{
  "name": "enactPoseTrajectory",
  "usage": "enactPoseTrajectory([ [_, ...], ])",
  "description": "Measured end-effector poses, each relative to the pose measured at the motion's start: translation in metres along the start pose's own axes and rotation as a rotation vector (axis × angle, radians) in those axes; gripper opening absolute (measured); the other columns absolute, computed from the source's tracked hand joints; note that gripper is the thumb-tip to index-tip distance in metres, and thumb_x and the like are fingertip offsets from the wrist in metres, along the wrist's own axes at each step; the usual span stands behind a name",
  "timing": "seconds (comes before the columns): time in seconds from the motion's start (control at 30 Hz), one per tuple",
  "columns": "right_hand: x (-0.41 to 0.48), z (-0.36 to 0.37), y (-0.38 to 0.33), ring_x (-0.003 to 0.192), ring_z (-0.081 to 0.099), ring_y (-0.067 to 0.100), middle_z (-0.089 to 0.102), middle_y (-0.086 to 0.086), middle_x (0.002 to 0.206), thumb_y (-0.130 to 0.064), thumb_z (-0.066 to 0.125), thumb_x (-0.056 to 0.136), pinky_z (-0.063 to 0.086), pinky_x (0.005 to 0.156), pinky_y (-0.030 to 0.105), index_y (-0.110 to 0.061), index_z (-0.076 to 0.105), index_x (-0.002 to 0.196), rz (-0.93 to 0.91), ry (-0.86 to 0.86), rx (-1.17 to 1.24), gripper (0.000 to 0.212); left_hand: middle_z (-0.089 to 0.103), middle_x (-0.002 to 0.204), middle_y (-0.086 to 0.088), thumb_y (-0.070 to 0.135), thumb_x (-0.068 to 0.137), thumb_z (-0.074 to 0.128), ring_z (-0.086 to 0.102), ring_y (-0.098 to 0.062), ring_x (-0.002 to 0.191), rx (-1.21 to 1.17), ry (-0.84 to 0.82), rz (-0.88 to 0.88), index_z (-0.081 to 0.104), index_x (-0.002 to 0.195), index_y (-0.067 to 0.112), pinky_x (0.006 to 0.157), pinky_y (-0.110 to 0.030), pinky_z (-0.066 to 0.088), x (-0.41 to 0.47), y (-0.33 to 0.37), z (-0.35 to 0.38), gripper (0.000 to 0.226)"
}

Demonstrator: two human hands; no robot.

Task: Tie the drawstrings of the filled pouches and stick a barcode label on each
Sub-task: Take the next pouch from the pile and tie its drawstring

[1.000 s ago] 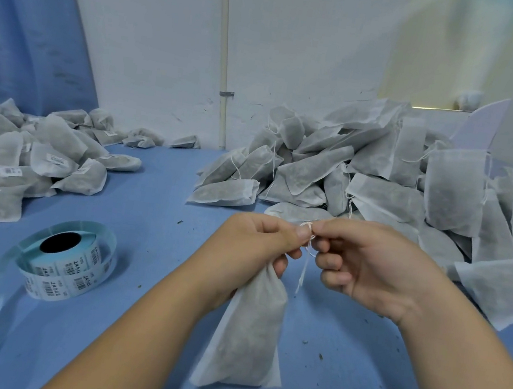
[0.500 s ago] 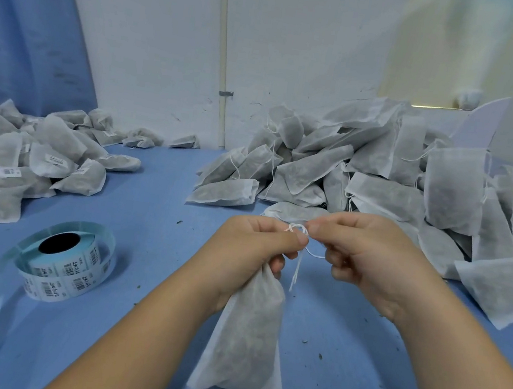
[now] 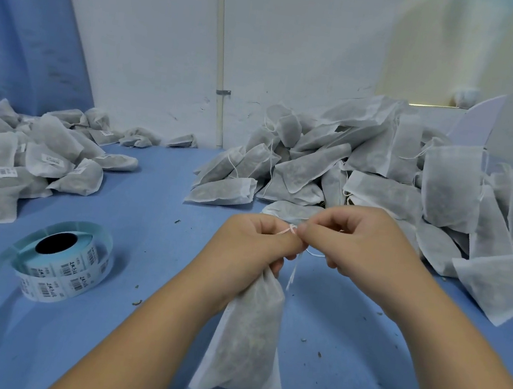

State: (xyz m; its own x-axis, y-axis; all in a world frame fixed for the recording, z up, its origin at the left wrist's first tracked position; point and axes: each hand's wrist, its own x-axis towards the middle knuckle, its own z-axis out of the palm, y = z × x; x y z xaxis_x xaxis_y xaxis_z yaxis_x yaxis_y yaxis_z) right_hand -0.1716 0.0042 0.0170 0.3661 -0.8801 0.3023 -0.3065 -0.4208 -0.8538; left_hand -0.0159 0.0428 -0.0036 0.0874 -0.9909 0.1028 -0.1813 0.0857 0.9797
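Note:
A filled white mesh pouch (image 3: 246,338) hangs upright in front of me, its bottom edge near the blue table. My left hand (image 3: 249,247) grips its gathered neck. My right hand (image 3: 354,241) pinches the white drawstring (image 3: 291,229), which loops over my left fingers, with loose ends dangling below. A roll of barcode labels (image 3: 65,269) lies on the table at the left, its blue backing strip trailing toward me.
A big heap of unlabelled pouches (image 3: 382,179) fills the right and back of the blue table (image 3: 154,206). Pouches carrying labels (image 3: 6,159) are piled at the far left. A white wall and a pipe (image 3: 221,57) stand behind. Small crumbs dot the table.
The string loop has been drawn tighter at my left fingertips, and my right hand has shifted slightly while working the drawstring. The pouch still hangs in the same place.

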Motion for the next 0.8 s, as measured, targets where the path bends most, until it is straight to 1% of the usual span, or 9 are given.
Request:
enactPoseTrajectory([
  [0.03,0.000,0.000,0.000,0.050,0.044,0.008,0.057,0.000,0.056,-0.027,0.072,0.078,0.035,0.043,0.016,-0.023,0.073,0.065,0.002,-0.007,0.001,0.014,0.059,0.066,-0.004,0.035,0.070,0.072,0.048,-0.012,0.054,0.019,0.003,0.007,0.070,0.068,0.015,0.066,-0.033,0.042,-0.001,0.000,0.000,0.020],
  [0.17,0.002,-0.004,0.003,0.045,0.046,0.002,0.057,-0.012,0.050,-0.026,0.073,0.077,0.035,0.042,0.012,-0.020,0.072,0.062,0.063,-0.052,0.019,0.016,0.059,0.063,-0.001,0.039,0.071,0.072,0.048,-0.012,0.057,0.101,0.004,0.023,0.069,0.062,0.025,0.062,-0.029,0.039,-0.001,0.000,0.001,0.017],
  [0.27,0.004,-0.006,0.005,0.047,0.048,0.002,0.061,-0.010,0.055,-0.025,0.073,0.076,0.036,0.043,0.013,-0.017,0.072,0.064,0.088,-0.066,0.002,0.014,0.055,0.057,0.004,0.032,0.080,0.076,0.048,-0.008,0.052,0.138,0.003,0.041,0.068,0.061,0.027,0.052,-0.018,0.038,0.000,-0.002,0.002,0.021],
  [0.33,0.005,-0.006,0.007,0.046,0.048,0.001,0.061,-0.010,0.055,-0.024,0.072,0.075,0.036,0.042,0.013,-0.016,0.071,0.065,0.091,-0.056,-0.022,0.014,0.053,0.055,0.004,0.031,0.082,0.075,0.047,-0.007,0.050,0.153,0.003,0.049,0.068,0.060,0.026,0.048,-0.014,0.036,-0.001,-0.002,0.003,0.023],
  [0.43,0.006,-0.007,0.008,0.045,0.049,-0.001,0.061,-0.011,0.055,-0.023,0.070,0.076,0.037,0.043,0.014,-0.016,0.071,0.065,0.098,-0.037,-0.032,0.013,0.058,0.061,0.003,0.033,0.084,0.073,0.048,-0.008,0.053,0.147,-0.007,0.042,0.070,0.065,0.026,0.054,-0.019,0.039,-0.001,-0.003,0.002,0.021],
  [0.5,0.007,-0.008,0.009,0.048,0.052,0.001,0.065,-0.010,0.059,-0.022,0.068,0.078,0.040,0.049,0.020,-0.015,0.071,0.067,0.104,-0.025,-0.028,0.013,0.063,0.067,0.005,0.033,0.086,0.072,0.050,-0.009,0.055,0.113,-0.018,0.017,0.071,0.069,0.024,0.061,-0.025,0.040,0.000,-0.002,0.000,0.019],
  [0.57,0.009,-0.009,0.010,0.050,0.054,0.004,0.066,-0.009,0.061,-0.022,0.066,0.081,0.041,0.053,0.026,-0.013,0.070,0.069,0.107,-0.022,-0.011,0.015,0.064,0.068,0.007,0.031,0.088,0.072,0.050,-0.008,0.053,0.065,-0.031,-0.010,0.071,0.073,0.022,0.064,-0.027,0.041,0.001,-0.002,-0.002,0.017],
  [0.7,0.010,-0.010,0.014,0.051,0.054,0.006,0.065,-0.008,0.060,-0.023,0.064,0.086,0.040,0.055,0.028,-0.011,0.067,0.072,0.114,-0.014,0.012,0.019,0.063,0.067,0.006,0.027,0.086,0.074,0.048,-0.009,0.051,-0.045,-0.053,-0.063,0.074,0.080,0.015,0.063,-0.028,0.044,0.004,-0.005,-0.007,0.013],
  [0.8,0.012,-0.012,0.016,0.055,0.053,0.011,0.065,-0.006,0.061,-0.025,0.062,0.087,0.040,0.056,0.030,-0.013,0.065,0.070,0.119,0.005,0.016,0.021,0.061,0.070,0.002,0.024,0.089,0.070,0.045,-0.010,0.048,-0.146,-0.062,-0.090,0.075,0.085,0.010,0.055,-0.024,0.044,0.005,-0.006,-0.009,0.014],
])
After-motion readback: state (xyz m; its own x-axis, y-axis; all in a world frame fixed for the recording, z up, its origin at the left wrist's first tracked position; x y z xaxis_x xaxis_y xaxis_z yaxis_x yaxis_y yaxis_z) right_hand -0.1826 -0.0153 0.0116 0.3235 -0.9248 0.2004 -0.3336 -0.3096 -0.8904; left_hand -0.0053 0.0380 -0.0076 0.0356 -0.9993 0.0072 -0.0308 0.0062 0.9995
